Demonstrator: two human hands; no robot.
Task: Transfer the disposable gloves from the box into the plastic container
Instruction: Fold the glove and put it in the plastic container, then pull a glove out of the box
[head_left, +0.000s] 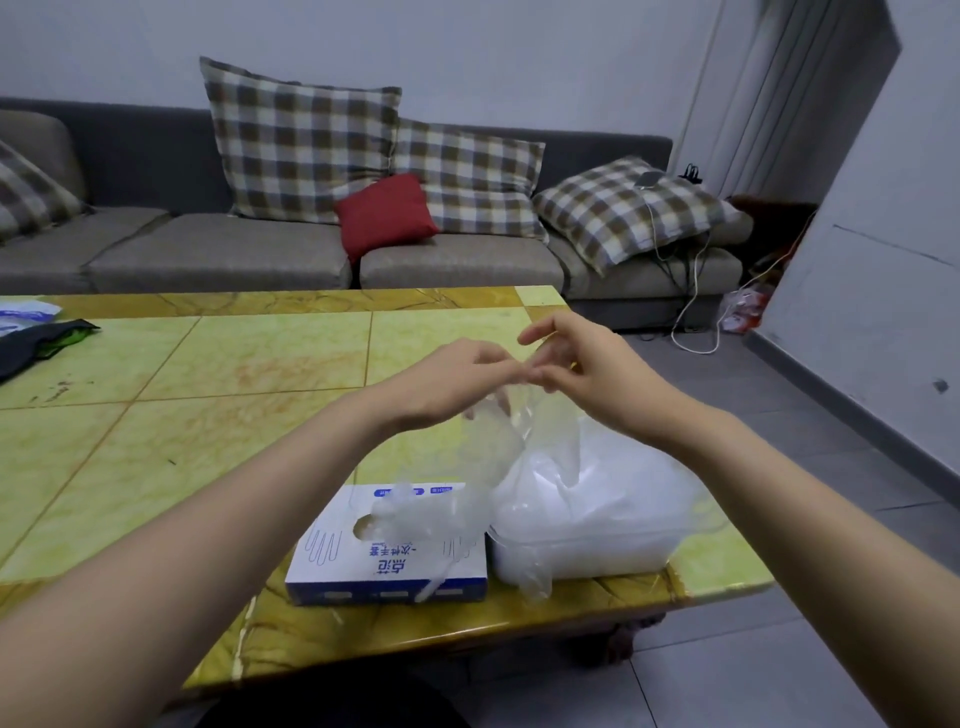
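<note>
Directly below the left grip (457, 384), on the bench (208, 364): flat cardboard glove box (384, 558), white top with blue print and a blue front edge, oval opening in the lid, crumpled clear film (397, 512) puffing up out of it. Just right of the box and touching it, beneath the right grip (587, 369): low rectangular plastic container (582, 553), translucent walls, heaped well above the rim with a soft, cloudy-white mound of gloves (613, 483), a loose tail of film spilling over the near left corner down to the bench. Between the two grips, raised above both box and container: a single disposable glove (493, 441), thin, glossy, see-through, wrinkled, hanging limp toward the seam between them. Left grip narrow, curled downward, pinching the glove's upper edge. Right grip narrow too, thumb against a fingertip on the same film, right beside the left fingertips, forefinger held out straight. Bench top glossy, yellow-green stone-patterned panels with amber seams and border. Far to the left of the grips, a dark cloth (36, 343) and a blue-and-white packet (26, 314) at the bench edge. Beyond the grips, a grey sofa (208, 260) with checked pillows (296, 145) and a small red cushion (384, 215).
</note>
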